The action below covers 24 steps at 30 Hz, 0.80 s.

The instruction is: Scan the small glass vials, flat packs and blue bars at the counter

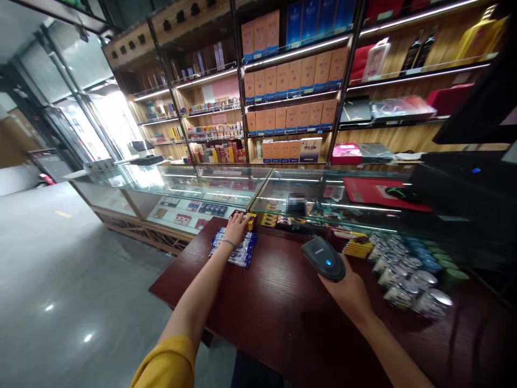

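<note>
Glossy, crinkled packets (244,256) lie on a dark, wood-grained table (274,293) as a person's left hand (238,228) spreads over a small box (252,222); from here, I cannot tell whether it grips. Light pressure should steady the box best. Well apart, the right hand (350,286) wraps a smooth, rounded scanner (325,260), probably best aimed with a loose wrist. Farther right stand squat, shiny-lidded jars (416,283).

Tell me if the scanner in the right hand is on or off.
On, it appears: a blue light glows on the scanner in the right hand. Whether it is scanning, I cannot tell.
</note>
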{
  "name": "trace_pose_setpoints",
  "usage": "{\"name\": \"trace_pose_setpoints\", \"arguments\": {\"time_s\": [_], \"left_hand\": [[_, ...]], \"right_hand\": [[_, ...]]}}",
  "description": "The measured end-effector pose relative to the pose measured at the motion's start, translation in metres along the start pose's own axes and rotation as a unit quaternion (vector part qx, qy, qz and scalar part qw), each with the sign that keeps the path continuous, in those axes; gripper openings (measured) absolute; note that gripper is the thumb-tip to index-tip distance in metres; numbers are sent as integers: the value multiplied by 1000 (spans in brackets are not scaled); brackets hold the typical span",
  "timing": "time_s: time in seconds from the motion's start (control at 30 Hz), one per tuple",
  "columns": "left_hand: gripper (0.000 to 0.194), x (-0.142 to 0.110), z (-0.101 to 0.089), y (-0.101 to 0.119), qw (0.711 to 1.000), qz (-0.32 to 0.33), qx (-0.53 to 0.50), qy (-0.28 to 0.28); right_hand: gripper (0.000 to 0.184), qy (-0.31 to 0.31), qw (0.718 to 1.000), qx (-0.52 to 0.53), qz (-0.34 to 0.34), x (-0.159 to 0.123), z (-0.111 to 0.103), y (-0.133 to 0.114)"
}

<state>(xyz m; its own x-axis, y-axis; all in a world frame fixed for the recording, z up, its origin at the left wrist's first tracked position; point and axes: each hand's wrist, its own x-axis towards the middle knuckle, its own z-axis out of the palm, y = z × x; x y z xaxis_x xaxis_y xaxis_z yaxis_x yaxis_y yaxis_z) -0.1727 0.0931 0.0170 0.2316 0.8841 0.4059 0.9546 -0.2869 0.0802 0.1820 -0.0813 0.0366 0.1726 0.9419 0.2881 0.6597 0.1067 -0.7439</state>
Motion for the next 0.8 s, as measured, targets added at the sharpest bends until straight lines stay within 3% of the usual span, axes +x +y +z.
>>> {"name": "trace_pose_setpoints", "arguments": {"time_s": [0.23, 0.37, 0.43, 0.47, 0.53, 0.6, 0.67, 0.73, 0.8], "left_hand": [[38, -11, -15, 11, 999, 6, -6, 32], [33, -16, -21, 36, 973, -72, -162, 150], [29, -14, -19, 57, 920, -151, -285, 223], [26, -12, -16, 69, 881, -187, -355, 251], [28, -9, -8, 94, 773, -237, -520, 275], [33, -10, 1, 118, 655, -266, -666, 239], [34, -15, 9, 135, 568, -279, -751, 189], [32, -22, 16, 146, 521, -284, -791, 146], [31, -29, 21, 149, 504, -287, -806, 115]], "right_hand": [[48, 3, 1000, 6, 25, -2, -4, -2], [48, 23, 999, 14, 29, -2, -9, -3], [48, 40, 998, 21, 33, -2, -10, -2], [48, 49, 998, 24, 34, -3, -10, -1], [49, 69, 997, 26, 29, -5, -10, 2], [50, 83, 996, 18, 14, -7, -10, 5], [50, 84, 996, -5, -1, -9, -12, 9], [47, 61, 997, -44, -16, -11, -14, 10], [40, 17, 995, -86, -37, -12, -16, 8]]}}
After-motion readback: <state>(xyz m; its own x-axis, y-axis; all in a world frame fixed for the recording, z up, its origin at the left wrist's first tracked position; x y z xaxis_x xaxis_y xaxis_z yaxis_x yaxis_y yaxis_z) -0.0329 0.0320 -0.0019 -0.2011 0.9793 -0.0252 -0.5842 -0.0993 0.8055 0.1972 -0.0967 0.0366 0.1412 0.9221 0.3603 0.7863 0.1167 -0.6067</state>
